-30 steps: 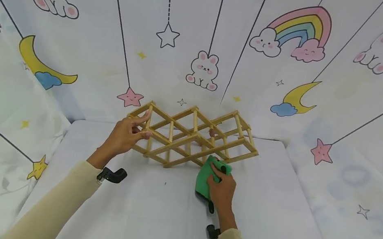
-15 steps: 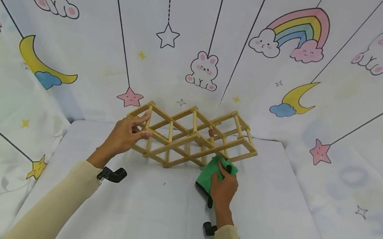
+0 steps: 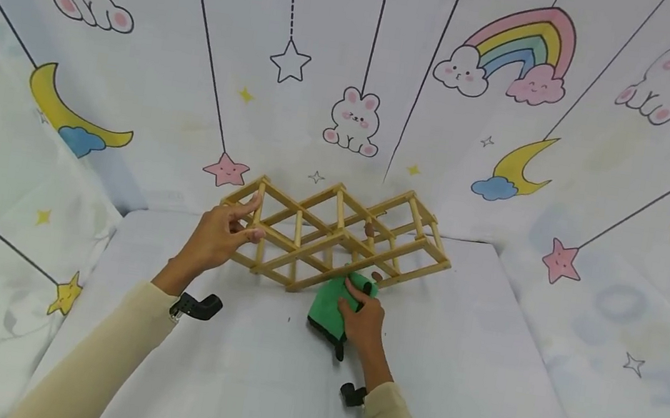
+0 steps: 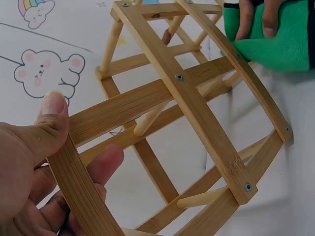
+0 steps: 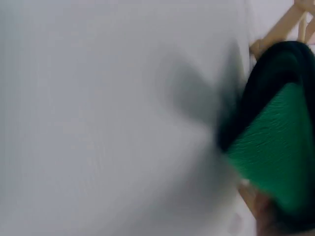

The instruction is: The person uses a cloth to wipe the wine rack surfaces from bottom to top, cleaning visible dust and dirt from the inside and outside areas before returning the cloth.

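A wooden lattice rack [image 3: 340, 235] of crossed flat slats and round dowels stands expanded at the back of the table. My left hand [image 3: 217, 235] grips its left end, thumb and fingers around a slat [image 4: 81, 182] in the left wrist view. In my right hand [image 3: 365, 320] is a folded green cloth [image 3: 329, 309] with black edging, held against the rack's lower front slat. The left wrist view shows two right-hand fingers [image 4: 269, 19] lying on the cloth. In the right wrist view the cloth [image 5: 275, 142] is blurred and hides most of that hand.
A white table [image 3: 256, 385] lies under the rack. Behind it rises a printed wall covering [image 3: 296, 124] with bunnies, stars and moons, close to the rack's back. Similar printed sheets flank both sides. A small brown spot [image 3: 377, 277] shows near the rack's lower right.
My right hand with the green cloth first shifts slightly right and up, then slides left along the rack's lower front. My left hand and the rack stay almost where they were.
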`<state>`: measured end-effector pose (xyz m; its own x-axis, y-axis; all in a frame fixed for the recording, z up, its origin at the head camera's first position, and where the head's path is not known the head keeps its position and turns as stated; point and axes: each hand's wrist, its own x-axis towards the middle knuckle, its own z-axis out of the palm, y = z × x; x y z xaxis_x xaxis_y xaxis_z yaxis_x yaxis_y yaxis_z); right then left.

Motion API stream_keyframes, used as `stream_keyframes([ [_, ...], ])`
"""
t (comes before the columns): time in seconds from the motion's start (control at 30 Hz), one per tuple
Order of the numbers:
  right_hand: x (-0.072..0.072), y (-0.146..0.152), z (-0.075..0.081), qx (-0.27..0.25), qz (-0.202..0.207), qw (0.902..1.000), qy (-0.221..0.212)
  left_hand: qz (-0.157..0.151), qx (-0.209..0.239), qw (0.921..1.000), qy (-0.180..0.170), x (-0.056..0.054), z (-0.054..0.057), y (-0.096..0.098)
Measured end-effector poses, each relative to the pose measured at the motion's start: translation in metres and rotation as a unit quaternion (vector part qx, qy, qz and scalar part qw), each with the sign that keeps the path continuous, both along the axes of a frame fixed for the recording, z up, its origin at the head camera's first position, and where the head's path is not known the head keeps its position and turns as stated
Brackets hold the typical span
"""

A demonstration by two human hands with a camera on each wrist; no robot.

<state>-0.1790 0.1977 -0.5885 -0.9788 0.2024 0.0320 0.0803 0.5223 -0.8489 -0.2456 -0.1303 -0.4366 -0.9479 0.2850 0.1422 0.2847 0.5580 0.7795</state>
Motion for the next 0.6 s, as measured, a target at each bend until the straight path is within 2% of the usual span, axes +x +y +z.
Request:
stream_keyframes([
  [0.07, 0.001, 0.002, 0.002, 0.055, -0.017, 0.9984, 0.004, -0.002, 0.002, 1.0, -0.002, 0.0, 0.0, 0.001],
  [0.13, 0.002, 0.004, 0.005, 0.069, -0.039, 0.9967, 0.02, -0.005, 0.002, 1.0, -0.002, 0.0, 0.0, 0.002],
  [0.2, 0.003, 0.004, 0.007, 0.04, -0.037, 0.9982, 0.027, -0.005, 0.002, 1.0, 0.001, -0.001, 0.0, 0.002],
  [0.3, 0.001, 0.0, 0.005, -0.026, -0.002, 0.9996, 0.013, -0.005, 0.001, 1.0, 0.004, -0.001, 0.001, 0.001],
  [0.37, 0.0, -0.001, 0.004, 0.004, 0.001, 1.0, -0.001, -0.006, 0.004, 1.0, 0.005, -0.002, 0.001, 0.001],
  [0.47, 0.002, 0.003, 0.009, 0.101, -0.009, 0.9946, -0.022, -0.004, 0.007, 1.0, 0.003, -0.001, 0.0, 0.0],
  [0.53, 0.009, 0.005, 0.015, 0.149, -0.016, 0.9887, -0.008, -0.001, 0.005, 1.0, 0.001, 0.0, -0.001, -0.001],
  [0.6, 0.016, 0.003, 0.021, 0.133, 0.003, 0.9902, 0.043, 0.002, 0.003, 1.0, 0.002, 0.001, 0.0, -0.002],
])
